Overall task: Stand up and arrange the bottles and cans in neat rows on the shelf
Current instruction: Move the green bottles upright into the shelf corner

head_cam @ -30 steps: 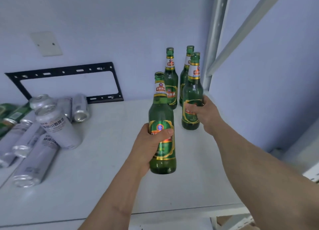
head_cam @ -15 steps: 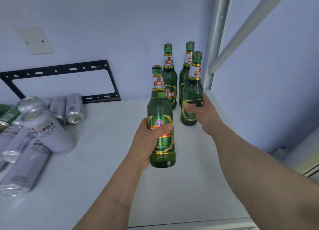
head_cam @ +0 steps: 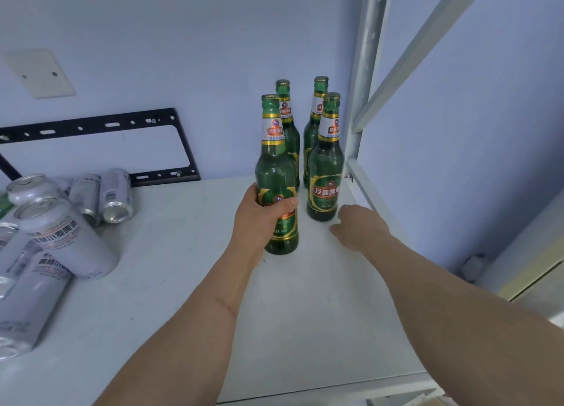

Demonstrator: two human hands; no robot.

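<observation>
My left hand (head_cam: 262,213) grips a green bottle (head_cam: 276,177) upright, base at the shelf (head_cam: 305,314), to line it up beside the three standing bottles (head_cam: 324,161). My right hand (head_cam: 360,225) hangs empty, fingers loose (cans (head_cam: 61,238) wait, mostly toppled, far left).

Bottles (head_cam: 324,173): glossy green glass, shiny paper labels, gold foil bands. Cans (head_cam: 65,241) at left: matt silver-white metal, bright bare ends. Shelf (head_cam: 305,314): smooth matt white board. Far bracket (head_cam: 91,125): matt black metal
</observation>
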